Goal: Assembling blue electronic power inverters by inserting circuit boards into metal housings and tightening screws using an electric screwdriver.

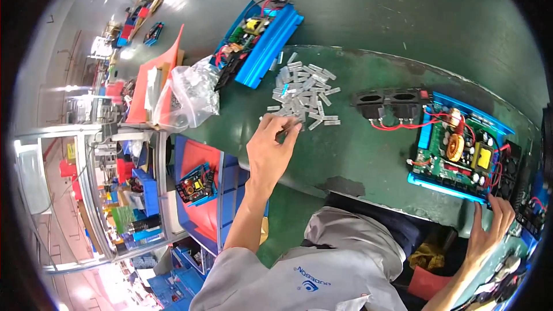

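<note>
My left hand (269, 150) is at the near edge of a loose pile of small clear and silvery pieces (302, 93) on the green table. Its thumb and forefinger are pinched together; what lies between the tips is too small to make out. At the right, an open blue-cased electronics unit (458, 144) shows its green circuit board, copper coil and yellow transformer. Red wires run from it to a black end panel (394, 103) lying beside it. My right hand (488, 227) rests at the unit's near right corner, fingers stretched out and touching its edge.
Another open blue unit (262, 40) lies tilted at the table's far left, beside a clear plastic bag (196, 95). Left of the table, a blue bin (227, 184) holds a further unit (197, 184) on red sheeting. The green table's worn front edge (391, 206) runs before my body.
</note>
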Available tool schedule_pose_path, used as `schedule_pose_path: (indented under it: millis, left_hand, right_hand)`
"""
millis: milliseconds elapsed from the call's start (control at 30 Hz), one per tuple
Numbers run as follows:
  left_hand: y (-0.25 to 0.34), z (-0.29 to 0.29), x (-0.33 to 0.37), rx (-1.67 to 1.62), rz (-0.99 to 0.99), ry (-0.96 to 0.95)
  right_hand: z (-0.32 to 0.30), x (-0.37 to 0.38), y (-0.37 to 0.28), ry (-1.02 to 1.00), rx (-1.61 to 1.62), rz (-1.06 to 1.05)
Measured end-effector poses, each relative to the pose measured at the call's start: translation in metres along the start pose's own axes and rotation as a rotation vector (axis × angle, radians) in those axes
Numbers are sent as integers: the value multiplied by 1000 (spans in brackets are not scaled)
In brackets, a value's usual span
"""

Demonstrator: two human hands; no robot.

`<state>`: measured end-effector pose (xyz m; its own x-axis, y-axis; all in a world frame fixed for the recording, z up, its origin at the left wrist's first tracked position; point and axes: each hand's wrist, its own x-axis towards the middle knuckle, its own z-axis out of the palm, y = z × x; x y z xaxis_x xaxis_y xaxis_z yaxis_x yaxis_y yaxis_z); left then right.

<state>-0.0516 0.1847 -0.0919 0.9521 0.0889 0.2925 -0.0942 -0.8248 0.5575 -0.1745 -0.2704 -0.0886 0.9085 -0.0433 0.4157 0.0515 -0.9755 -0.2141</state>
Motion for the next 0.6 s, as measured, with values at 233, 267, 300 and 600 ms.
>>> schedule_pose_path:
  millis: [233, 267, 300, 600]
  left_hand:
    - [-17, -21, -12, 95, -136, 1]
    - [-18, -23, -15, 139, -132, 1]
    - [-18, -22, -17, 137, -135, -1]
    - [-4, 11, -37, 105, -162, 119]
  right_hand:
    - [0, -21, -14, 129, 50, 40]
    - [2, -21, -17, 127, 56, 38]
    - [6, -21, -19, 124, 53, 37]
    - [24, -30, -47, 167, 238, 84]
